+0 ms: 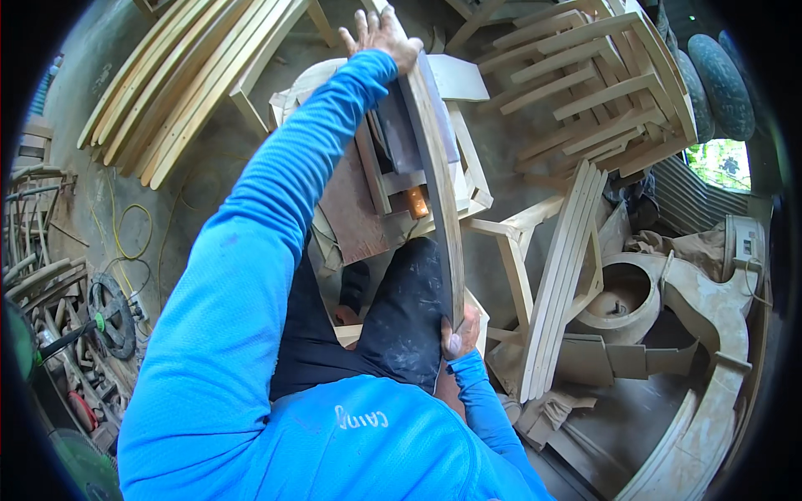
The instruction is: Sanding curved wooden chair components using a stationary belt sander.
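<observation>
A long, slightly curved wooden slat (436, 159) slants from the top middle down to my right thigh. My left hand (384, 40) lies against its far end, fingers spread to the left of the edge. Around its near end my right hand (464, 331) is closed, beside my thigh. Behind the slat stands a wooden frame or stand with a grey-blue panel (401, 138) on it, partly hidden. Under that panel an orange cylindrical piece (416, 203) shows. A brown board (351, 209) leans just left of the stand.
Long curved slats (184, 75) are stacked at the far left; wooden chair-like frames (597, 83) pile up at the far right. More slats (561, 284) lean right of me, near a large pale machine (718, 309). A yellow cord (134, 234) and a black handwheel (111, 317) are at left.
</observation>
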A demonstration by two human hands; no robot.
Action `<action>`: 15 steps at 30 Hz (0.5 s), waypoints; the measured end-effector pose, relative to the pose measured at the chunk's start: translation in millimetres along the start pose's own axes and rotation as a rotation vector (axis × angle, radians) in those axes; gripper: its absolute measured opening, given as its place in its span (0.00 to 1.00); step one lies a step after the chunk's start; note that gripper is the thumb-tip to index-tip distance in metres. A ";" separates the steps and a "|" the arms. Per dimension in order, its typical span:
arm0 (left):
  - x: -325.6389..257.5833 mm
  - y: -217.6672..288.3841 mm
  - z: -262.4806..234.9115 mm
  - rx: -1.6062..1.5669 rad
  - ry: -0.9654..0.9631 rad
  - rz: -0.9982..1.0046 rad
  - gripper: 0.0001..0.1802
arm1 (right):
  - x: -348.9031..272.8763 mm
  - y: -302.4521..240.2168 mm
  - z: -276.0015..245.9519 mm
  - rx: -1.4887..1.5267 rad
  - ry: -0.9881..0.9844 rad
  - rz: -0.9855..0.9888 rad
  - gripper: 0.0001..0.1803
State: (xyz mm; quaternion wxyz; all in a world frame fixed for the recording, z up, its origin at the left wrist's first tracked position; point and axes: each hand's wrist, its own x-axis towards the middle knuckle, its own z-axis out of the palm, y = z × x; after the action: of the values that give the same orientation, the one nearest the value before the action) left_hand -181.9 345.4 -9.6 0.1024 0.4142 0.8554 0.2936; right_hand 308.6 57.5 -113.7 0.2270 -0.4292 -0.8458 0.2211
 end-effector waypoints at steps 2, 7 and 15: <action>24.1 -0.7 -3.9 0.016 -0.031 -0.026 0.53 | 22.1 -16.7 -3.1 -0.034 0.051 -0.030 0.28; 59.2 -7.1 -27.7 -0.127 -0.206 -0.125 0.54 | 68.4 -41.3 -7.1 -0.097 0.017 -0.022 0.32; 143.4 -75.3 -24.1 -0.464 -0.337 0.148 0.54 | 144.7 -81.7 -3.5 -0.288 0.023 -0.025 0.36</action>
State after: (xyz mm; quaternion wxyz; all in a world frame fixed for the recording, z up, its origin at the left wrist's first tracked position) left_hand -332.0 409.1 -24.6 0.3134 0.4840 0.7037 0.4152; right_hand 183.1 134.1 -36.4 0.1753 -0.4492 -0.8715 0.0898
